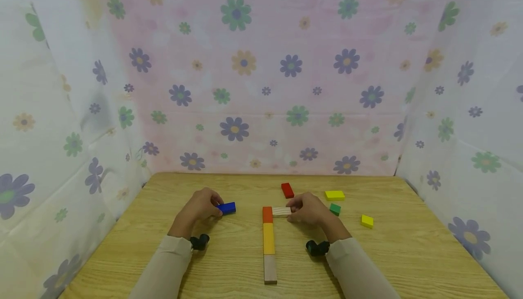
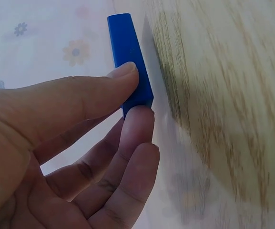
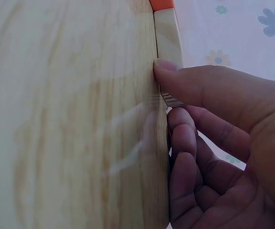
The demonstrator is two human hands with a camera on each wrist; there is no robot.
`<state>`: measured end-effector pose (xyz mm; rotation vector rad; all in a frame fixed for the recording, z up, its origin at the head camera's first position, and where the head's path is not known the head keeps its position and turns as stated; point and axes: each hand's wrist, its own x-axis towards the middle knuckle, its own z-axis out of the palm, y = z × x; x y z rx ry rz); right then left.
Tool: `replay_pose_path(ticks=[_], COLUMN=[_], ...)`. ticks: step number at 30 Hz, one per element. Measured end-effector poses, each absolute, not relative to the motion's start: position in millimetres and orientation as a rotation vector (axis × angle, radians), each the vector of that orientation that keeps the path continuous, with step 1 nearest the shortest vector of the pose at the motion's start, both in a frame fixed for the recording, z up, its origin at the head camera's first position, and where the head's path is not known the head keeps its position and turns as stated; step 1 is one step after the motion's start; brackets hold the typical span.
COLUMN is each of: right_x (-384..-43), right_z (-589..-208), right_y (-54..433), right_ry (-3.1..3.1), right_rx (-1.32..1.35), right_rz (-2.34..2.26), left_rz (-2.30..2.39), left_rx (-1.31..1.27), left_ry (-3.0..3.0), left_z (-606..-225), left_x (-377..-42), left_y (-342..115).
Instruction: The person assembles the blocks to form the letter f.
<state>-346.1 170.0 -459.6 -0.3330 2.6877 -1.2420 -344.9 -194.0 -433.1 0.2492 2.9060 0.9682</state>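
Note:
My left hand (image 1: 203,206) pinches one end of a blue block (image 1: 227,208) between thumb and fingers, left of a line of blocks. In the left wrist view the blue block (image 2: 127,52) points away from the fingertips, close over the table. My right hand (image 1: 309,210) pinches the outer end of a plain wooden block (image 1: 281,211), which lies flat. Its other end meets the orange-red block (image 1: 267,214) at the top of the line. Below that come a yellow-orange block (image 1: 268,239) and a greyish wooden block (image 1: 270,269), end to end.
A red block (image 1: 288,190) lies behind the right hand. Right of it are a yellow block (image 1: 334,195), a green block (image 1: 335,209) and a second yellow block (image 1: 367,221). Flowered cloth (image 1: 261,85) walls in the wooden table (image 1: 229,271) at back and sides.

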Motion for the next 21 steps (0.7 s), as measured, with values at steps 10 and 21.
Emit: replay_pose_path(ticks=[10,21], right_x=[-346,-345], right_z=[-460,-457], right_y=[170,170], right_ry=[2.684,2.689], right_rx=[-0.325,-0.326], right_rz=[-1.248,-1.255], left_rz=[0.978,0.947], left_rx=[0.285,0.315], left_ry=[2.912,2.926], left_z=[-432,-432], left_x=[-343,-342], left_y=[-183,-163])
